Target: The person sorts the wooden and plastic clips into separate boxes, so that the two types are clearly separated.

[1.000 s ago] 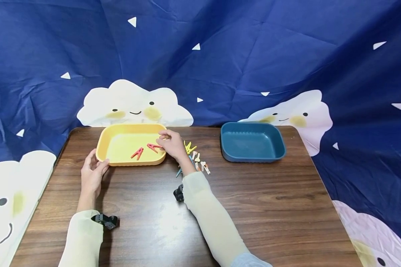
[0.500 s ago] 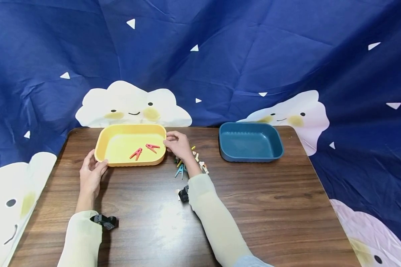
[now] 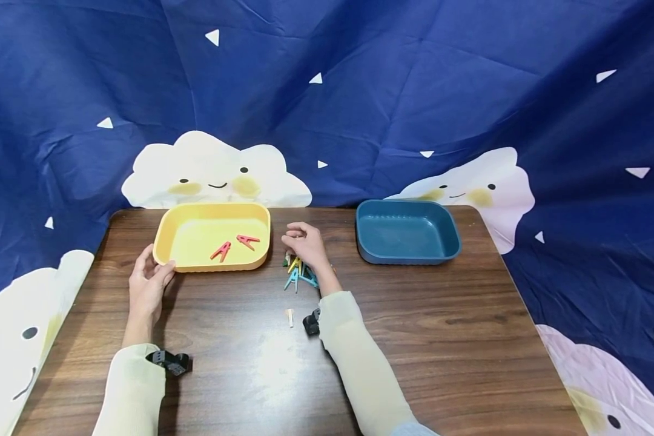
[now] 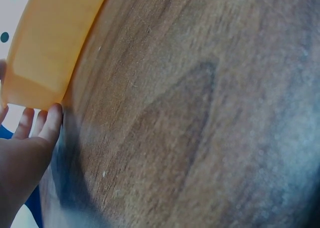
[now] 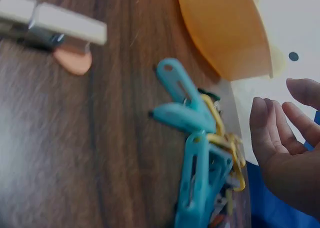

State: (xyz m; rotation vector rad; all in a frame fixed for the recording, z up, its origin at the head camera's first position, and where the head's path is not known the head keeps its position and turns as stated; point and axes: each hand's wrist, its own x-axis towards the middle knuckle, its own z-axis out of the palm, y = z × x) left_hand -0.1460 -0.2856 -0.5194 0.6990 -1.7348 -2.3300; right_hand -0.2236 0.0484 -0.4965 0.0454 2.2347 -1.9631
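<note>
Deep blue cloth [image 3: 360, 115] printed with white triangles and smiling clouds hangs behind a dark wood-grain table [image 3: 441, 339]. At its far left, a person's left hand [image 3: 146, 289] grips the near left corner of a yellow tray [image 3: 212, 267], the thumb on the near wall and the other fingers round the end; the left wrist view shows fingertips [image 4: 53, 117] against the tray's outer wall. The right hand [image 3: 308, 248] holds nothing that can be seen: its fingers are loosely bent, and the right wrist view shows a gap between the thumb and the fingertips. It hovers over a small heap, partly hiding it, just to the right of the yellow tray. Light blue clothespins [image 3: 292, 277] lie at the near side of that heap, below the hand and next to the wrist, with yellow clothespins [image 5: 220, 118] touching them; the smaller pieces behind are too blurred to tell. Nearer the person, apart from the heap, lies a pale wooden clothespin [image 3: 290, 317] with a peach-coloured piece on it. Inside the yellow tray two red clothespins [image 3: 221, 251] lie near each other, toward its right half, well apart from the left fingers. Beyond the right hand, near the far edge, stands a dark blue tray [image 3: 409, 261].
</note>
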